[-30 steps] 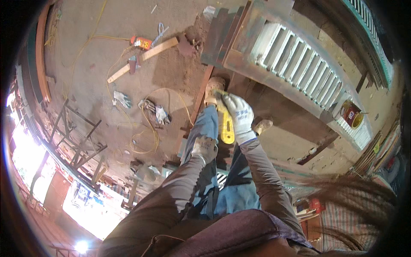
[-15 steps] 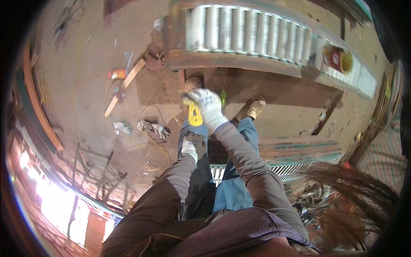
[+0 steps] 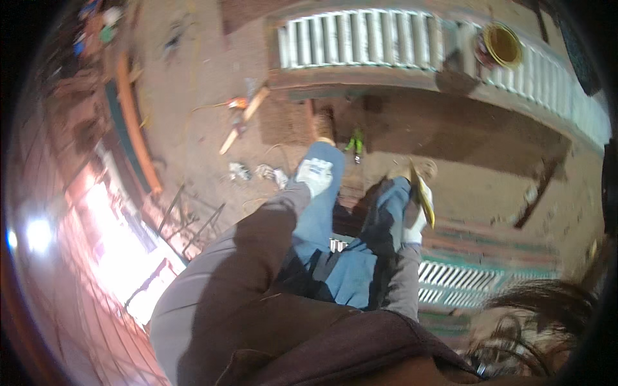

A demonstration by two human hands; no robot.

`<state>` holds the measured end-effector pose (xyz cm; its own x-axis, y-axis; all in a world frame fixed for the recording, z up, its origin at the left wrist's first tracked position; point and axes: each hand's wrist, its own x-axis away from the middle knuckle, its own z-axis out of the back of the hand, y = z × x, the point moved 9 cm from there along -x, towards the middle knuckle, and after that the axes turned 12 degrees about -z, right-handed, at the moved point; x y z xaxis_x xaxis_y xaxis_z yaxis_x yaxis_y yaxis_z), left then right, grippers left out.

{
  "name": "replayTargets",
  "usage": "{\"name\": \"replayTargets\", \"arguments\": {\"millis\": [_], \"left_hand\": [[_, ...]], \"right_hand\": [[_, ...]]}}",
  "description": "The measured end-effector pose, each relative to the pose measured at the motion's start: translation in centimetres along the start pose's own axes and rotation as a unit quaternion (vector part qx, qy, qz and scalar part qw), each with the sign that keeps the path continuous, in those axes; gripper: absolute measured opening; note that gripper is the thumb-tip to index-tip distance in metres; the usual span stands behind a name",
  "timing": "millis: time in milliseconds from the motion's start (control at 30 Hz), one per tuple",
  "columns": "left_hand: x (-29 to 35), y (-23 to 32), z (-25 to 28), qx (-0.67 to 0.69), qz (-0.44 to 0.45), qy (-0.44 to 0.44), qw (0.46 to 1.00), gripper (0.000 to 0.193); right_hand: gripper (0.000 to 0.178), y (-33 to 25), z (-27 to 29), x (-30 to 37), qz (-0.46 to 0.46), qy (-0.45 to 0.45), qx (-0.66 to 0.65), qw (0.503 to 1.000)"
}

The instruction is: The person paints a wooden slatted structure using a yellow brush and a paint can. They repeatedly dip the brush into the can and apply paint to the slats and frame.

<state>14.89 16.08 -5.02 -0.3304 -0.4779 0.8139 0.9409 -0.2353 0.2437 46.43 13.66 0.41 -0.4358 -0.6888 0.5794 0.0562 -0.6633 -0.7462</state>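
Observation:
My left hand [image 3: 315, 175], in a white glove with a grey-blue print, lies flat on my left knee and holds nothing. Beside my right knee, my right hand [image 3: 417, 222], also gloved in white, is closed on a slim yellow tool [image 3: 423, 196]. Seen edge-on and blurred, the tool does not show its exact kind; earlier a yellow part with an oval hole was visible. On the ground between my feet lies a green-handled hand tool [image 3: 356, 143], possibly pliers.
Ahead stands a bench with silver rollers [image 3: 360, 38], with an open can [image 3: 503, 46] on it. Slatted metal [image 3: 460, 276] lies to the right of my seat. A wooden strip [image 3: 246, 119], an orange tool [image 3: 237, 103] and loose gloves [image 3: 239, 171] lie on the floor at left.
My right hand has moved down and right with the yellow tool, from in front of me to beside my right knee. My left hand has shifted forward on the left knee. The view has turned.

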Motion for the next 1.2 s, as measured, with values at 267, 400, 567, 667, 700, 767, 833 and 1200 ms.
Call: {"name": "replayTargets", "arguments": {"millis": [267, 400, 567, 667, 700, 767, 833, 1200], "left_hand": [[1.4, 2.0, -4.1, 0.008, -0.047, 0.045, 0.998, 0.022], [1.9, -8.3, -21.3, 0.408, 0.047, 0.192, 0.891, 0.022], [0.0, -5.8, -18.5, 0.206, 0.005, 0.086, 0.975, 0.026], [4.1, -6.4, -8.4, 0.099, -0.019, -0.003, 0.995, 0.027], [4.8, -7.8, -7.9, 0.099, -0.008, -0.002, 0.995, 0.027], [5.7, -9.8, -7.3, 0.098, 0.000, -0.003, 0.995, 0.025], [6.3, -11.3, -7.0, 0.096, -0.001, -0.010, 0.995, 0.024], [5.8, -12.9, -8.3, 0.071, -0.060, -0.014, 0.996, 0.020]], "right_hand": [[0.036, -4.1, -8.2, 0.2, 0.220, -0.097, 0.322, 0.916], [0.041, -10.2, -19.8, 2.4, 0.335, -0.132, 0.272, 0.892], [0.042, -10.9, -32.4, 0.4, 0.365, -0.075, 0.371, 0.851], [0.042, -12.2, -38.8, -0.2, 0.344, -0.035, 0.356, 0.868], [0.043, -12.6, -40.7, -0.1, 0.339, -0.016, 0.358, 0.870], [0.042, -12.6, -43.8, -0.5, 0.319, 0.001, 0.366, 0.874], [0.039, -12.6, -45.6, -0.7, 0.317, 0.045, 0.383, 0.866], [0.038, -10.7, -49.2, 1.8, 0.336, 0.010, 0.456, 0.824]]}}
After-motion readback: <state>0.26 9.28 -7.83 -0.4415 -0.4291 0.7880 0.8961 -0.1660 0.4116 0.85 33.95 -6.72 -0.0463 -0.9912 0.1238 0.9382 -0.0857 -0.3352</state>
